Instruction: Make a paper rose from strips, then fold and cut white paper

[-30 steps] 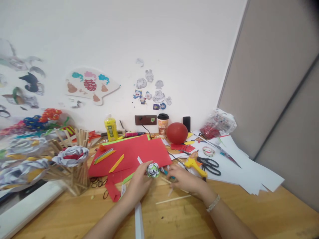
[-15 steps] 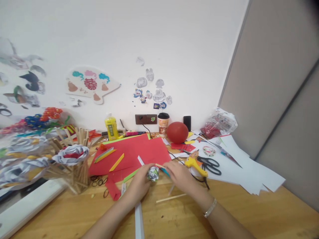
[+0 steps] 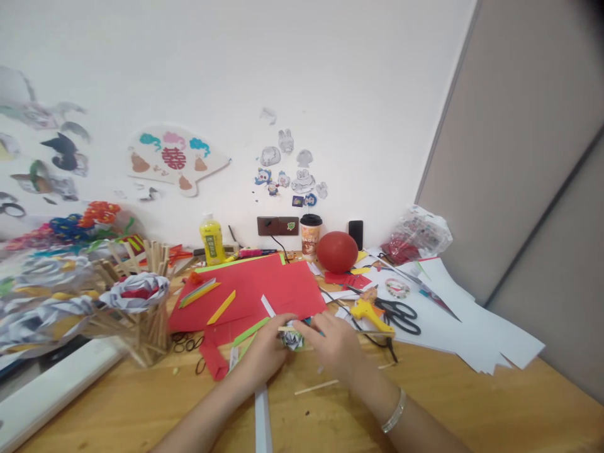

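My left hand [image 3: 268, 349] is curled around a small rolled paper flower [image 3: 292, 340], white with some green, gripping it from the left side. My right hand [image 3: 336, 343] pinches a thin wooden stick [image 3: 365, 332]. The stick lies nearly level, its left end across the top of the flower, touching or just above it. A bit of blue material [image 3: 309, 321] shows by the right fingers; whether it is held, I cannot tell. Below the hands, a second thin stick [image 3: 316, 387] rests on the table beside a white paper strip [image 3: 263, 418].
Red paper sheets [image 3: 264, 280] lie behind the hands. To the right are a yellow glue gun [image 3: 372, 314], black-handled scissors [image 3: 401, 314] and white paper [image 3: 491, 327]. A container of sticks [image 3: 146, 336] and finished paper flowers [image 3: 134, 292] stand left. A red balloon [image 3: 336, 251] sits at the back.
My right hand has turned and brought the stick to a level position over the flower; before, it was angled beside the flower. The left hand keeps its hold, having shifted only slightly.
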A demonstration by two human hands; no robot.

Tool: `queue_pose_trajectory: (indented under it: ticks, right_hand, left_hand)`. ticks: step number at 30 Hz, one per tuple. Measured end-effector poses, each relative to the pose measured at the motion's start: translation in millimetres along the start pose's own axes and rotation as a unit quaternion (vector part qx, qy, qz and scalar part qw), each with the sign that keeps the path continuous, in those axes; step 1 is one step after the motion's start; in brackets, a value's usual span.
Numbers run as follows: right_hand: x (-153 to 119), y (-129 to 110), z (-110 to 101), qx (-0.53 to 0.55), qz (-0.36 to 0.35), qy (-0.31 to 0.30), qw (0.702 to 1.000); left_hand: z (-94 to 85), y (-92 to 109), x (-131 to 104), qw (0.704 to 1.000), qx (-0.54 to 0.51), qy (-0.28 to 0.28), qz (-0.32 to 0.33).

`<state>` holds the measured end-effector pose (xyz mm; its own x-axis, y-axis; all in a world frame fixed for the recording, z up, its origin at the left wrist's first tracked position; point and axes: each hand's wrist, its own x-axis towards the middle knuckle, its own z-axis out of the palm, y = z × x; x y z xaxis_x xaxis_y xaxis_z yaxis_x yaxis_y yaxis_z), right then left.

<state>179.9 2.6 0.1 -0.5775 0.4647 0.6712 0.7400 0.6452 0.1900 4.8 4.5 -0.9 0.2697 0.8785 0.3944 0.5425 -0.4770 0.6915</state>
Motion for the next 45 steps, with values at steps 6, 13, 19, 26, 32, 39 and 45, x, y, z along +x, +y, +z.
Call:
queue_pose_trajectory:
  ticks: [6,13,19,26,32,39,45]
  right_hand:
    - [0.9,7.5,7.8,-0.009,-0.004,-0.045,0.999]
    - [-0.4,5.5,16.1,-0.038,0.007,0.028,0.999]
    - [-0.6,12.6,11.8,-0.028,0.012,-0.008,1.0]
    - [-3.5,17.8,14.7,-0.063,0.045,-0.044,0.996]
    - [-4.9,11.0,18.3,-0.067,0.014,-0.033,0.997]
    - [-3.9,8.7,11.8,-0.046,-0.112,-0.001,0.993]
    - [-3.8,7.4,13.9,-0.051,-0.111,0.034,0.992]
  left_hand:
    - [6.4,-12.2,-4.0,0.999,-0.01,-0.035,0.009]
    - [3.0,3.5,-3.6,0.996,-0.013,-0.091,0.008]
    - [1.6,12.2,-3.0,0.992,-0.026,-0.118,0.043]
    - [1.7,8.3,-3.4,0.993,0.001,-0.113,0.033]
    - [3.1,7.2,-4.2,0.994,0.016,-0.108,0.028]
    - [7.2,-1.1,-6.8,0.992,0.044,-0.111,0.042]
    - [2.8,8.8,-7.8,0.994,0.03,-0.099,0.025]
